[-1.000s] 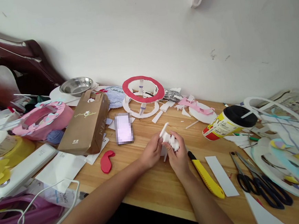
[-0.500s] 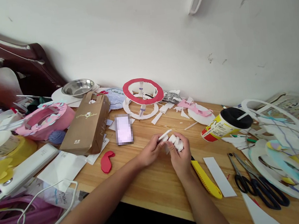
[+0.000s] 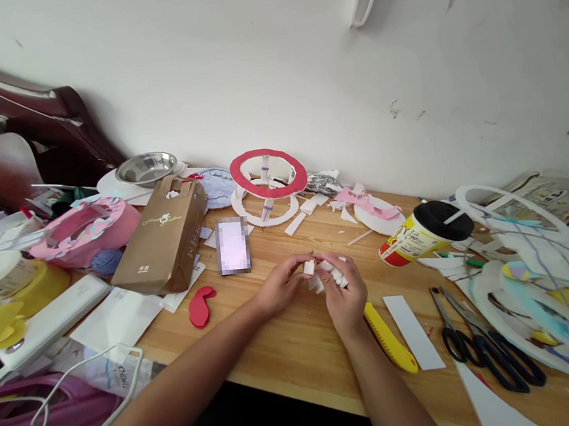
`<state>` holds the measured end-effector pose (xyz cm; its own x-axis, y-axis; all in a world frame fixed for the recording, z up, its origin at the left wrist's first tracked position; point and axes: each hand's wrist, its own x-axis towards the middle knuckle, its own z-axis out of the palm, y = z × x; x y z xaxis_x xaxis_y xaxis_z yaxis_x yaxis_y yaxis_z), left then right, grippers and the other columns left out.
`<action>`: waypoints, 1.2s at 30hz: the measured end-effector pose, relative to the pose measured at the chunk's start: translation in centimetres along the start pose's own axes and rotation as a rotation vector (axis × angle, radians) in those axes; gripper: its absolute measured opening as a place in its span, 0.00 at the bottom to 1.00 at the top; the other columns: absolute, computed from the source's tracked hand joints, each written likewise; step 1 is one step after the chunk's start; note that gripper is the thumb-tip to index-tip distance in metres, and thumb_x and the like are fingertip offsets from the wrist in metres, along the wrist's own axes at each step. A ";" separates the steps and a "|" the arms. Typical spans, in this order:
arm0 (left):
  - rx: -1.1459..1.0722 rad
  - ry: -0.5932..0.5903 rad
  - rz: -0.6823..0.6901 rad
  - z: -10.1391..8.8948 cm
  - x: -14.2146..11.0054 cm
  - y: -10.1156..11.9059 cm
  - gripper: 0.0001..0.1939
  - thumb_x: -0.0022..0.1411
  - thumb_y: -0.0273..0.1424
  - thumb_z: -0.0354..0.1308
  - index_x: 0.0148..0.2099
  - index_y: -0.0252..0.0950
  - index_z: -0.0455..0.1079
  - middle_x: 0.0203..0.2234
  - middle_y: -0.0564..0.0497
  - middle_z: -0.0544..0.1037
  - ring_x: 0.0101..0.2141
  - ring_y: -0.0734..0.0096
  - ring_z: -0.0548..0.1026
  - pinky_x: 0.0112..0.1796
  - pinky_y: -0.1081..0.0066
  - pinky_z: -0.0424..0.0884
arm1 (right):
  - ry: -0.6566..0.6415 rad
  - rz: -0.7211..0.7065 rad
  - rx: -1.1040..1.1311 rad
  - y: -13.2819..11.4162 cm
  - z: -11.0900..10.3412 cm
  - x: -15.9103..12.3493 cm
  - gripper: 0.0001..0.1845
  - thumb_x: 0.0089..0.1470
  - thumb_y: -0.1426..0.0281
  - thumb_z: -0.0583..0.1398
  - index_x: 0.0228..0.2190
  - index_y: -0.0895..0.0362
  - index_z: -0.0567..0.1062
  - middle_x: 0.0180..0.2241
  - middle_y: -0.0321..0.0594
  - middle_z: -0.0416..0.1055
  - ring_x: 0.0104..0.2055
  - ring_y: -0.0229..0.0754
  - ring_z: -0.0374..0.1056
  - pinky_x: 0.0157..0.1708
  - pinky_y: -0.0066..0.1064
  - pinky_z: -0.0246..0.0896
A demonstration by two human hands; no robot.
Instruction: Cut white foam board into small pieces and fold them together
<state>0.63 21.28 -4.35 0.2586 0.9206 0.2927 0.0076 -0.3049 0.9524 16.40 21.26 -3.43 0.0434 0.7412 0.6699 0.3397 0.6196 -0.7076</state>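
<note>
Close together over the wooden desk point(image 3: 285, 351), both hands work with their grips drawn in on white material. The left hand point(image 3: 281, 287) pinches a small white piece point(image 3: 309, 267) between its thumb and fingers, which leave only a narrow gap filled by that piece. The right hand point(image 3: 346, 297) is curled around a bundle of white pieces point(image 3: 339, 277), its thumb pressed over them toward the left fingertips; the fingers partly hide the bundle, so its full shape cannot be told. A yellow cutter point(image 3: 392, 341) lies just beside the right wrist, with a white strip point(image 3: 413, 333) next to it, and a red cutout point(image 3: 200, 308) rests left of the left hand.
</note>
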 end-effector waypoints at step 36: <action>0.449 -0.160 -0.083 -1.7 0.9 0.0 0.12 0.57 0.31 0.62 0.45 0.36 0.75 0.42 0.46 0.80 0.42 0.61 0.74 0.46 0.64 0.68 | -0.434 0.289 0.304 0.7 -0.4 0.8 0.33 0.53 0.62 0.66 0.58 0.48 0.64 0.49 0.41 0.75 0.54 0.47 0.71 0.53 0.43 0.67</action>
<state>-0.79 22.58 -3.92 0.3846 0.9078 0.1672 0.4411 -0.3399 0.8306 17.04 22.18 -3.30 -0.3156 0.8884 0.3333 0.0850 0.3764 -0.9226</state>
